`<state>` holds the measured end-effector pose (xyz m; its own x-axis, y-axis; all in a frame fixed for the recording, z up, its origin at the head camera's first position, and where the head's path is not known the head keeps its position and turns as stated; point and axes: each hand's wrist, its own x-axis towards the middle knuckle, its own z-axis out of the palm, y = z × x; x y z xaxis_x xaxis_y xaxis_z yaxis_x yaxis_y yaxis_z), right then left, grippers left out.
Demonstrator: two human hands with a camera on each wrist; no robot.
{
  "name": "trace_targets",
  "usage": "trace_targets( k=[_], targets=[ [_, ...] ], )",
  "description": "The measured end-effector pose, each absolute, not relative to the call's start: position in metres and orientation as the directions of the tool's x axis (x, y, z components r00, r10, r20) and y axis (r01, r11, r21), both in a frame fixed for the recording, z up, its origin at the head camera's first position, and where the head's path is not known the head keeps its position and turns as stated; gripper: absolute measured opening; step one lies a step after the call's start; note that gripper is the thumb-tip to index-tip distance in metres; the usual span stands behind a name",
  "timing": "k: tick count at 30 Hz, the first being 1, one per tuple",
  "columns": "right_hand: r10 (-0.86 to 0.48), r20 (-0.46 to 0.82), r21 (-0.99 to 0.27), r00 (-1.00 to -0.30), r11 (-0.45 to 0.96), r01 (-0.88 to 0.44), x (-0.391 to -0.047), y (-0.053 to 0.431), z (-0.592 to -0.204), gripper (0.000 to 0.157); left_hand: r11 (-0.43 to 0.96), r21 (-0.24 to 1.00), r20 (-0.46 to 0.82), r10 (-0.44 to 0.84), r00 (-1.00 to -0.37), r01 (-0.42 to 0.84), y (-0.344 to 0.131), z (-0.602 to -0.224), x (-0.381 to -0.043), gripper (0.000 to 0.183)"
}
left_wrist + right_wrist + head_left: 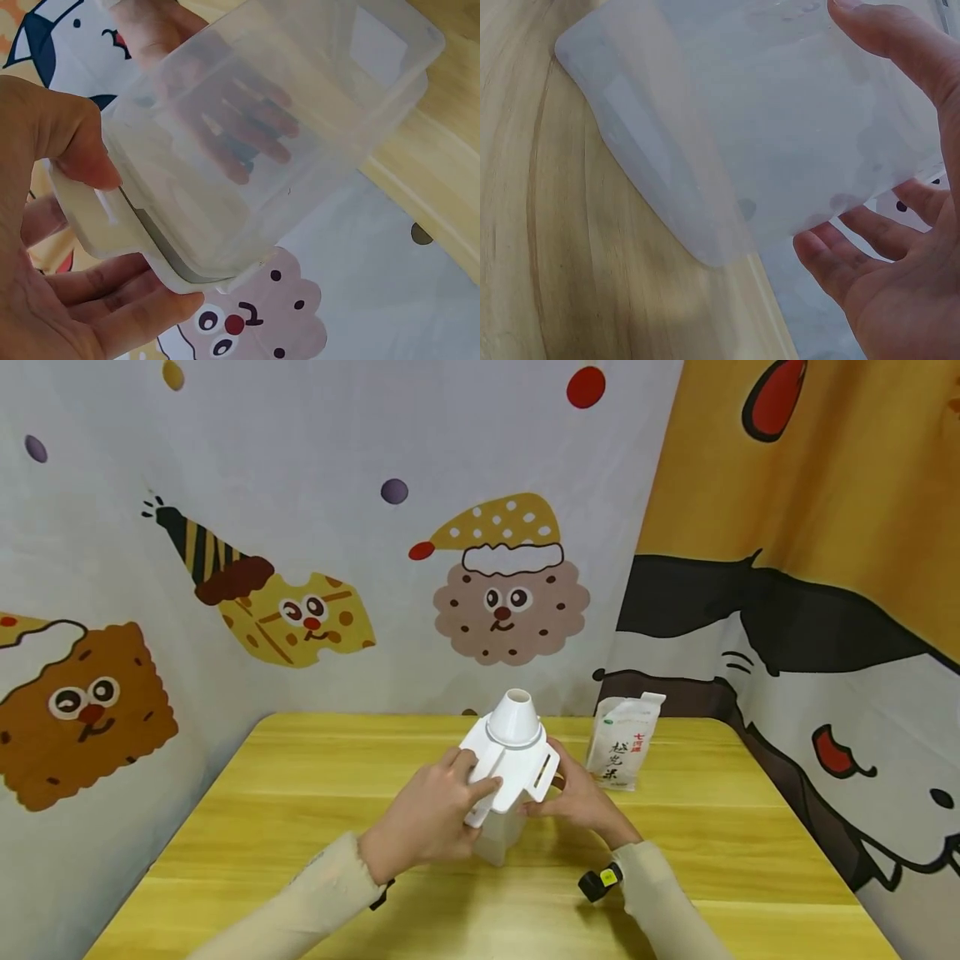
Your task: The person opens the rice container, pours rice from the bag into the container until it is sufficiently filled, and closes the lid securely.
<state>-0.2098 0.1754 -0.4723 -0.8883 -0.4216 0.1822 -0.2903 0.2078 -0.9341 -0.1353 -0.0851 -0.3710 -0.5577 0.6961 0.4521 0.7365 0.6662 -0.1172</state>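
A translucent plastic storage container [498, 842] is between my hands over the middle of the table, tilted, its base close to the wood. Its white lid [517, 770] carries a cone-shaped spout [514, 722] and a slotted tab on the right. With thumb and fingers my left hand [429, 814] grips the lid's left edge; the left wrist view shows the thumb pressed by the rim [161, 247]. My right hand [583, 802] holds the container's right side below the lid, thumb on one face and fingers on another. Its fingers show through the clear wall [330, 112].
Behind the right hand a white rice bag [624, 743] with printed characters stands upright. The wooden table [330, 760] ends at a printed cloth backdrop [360, 435]. A black wrist device [600, 883] with a yellow mark sits by the right wrist.
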Motion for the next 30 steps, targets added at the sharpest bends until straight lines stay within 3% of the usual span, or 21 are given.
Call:
trace_targets(
  k=[11, 22, 30],
  targets=[
    [-0.436, 0.173, -0.94, -0.883, 0.195, -0.281, -0.21, 0.173, -0.473, 0.105, 0.663, -0.041, 0.423, 0.689, -0.589, 0.747, -0.097, -0.369, -0.136, 0.058],
    [-0.434, 0.17, -0.934, -0.885, 0.216, -0.286, -0.208, 0.174, -0.474, 0.107, 0.559, 0.252, 0.481, 0.637, -0.603, 0.79, -0.109, -0.368, -0.147, 0.057],
    [-0.429, 0.156, -0.922, -0.89, 0.261, -0.288, -0.206, 0.172, -0.471, 0.112, 0.553, 0.473, 0.469, 0.501, -0.727, 0.686, -0.118, -0.38, -0.161, 0.053]
  ],
)
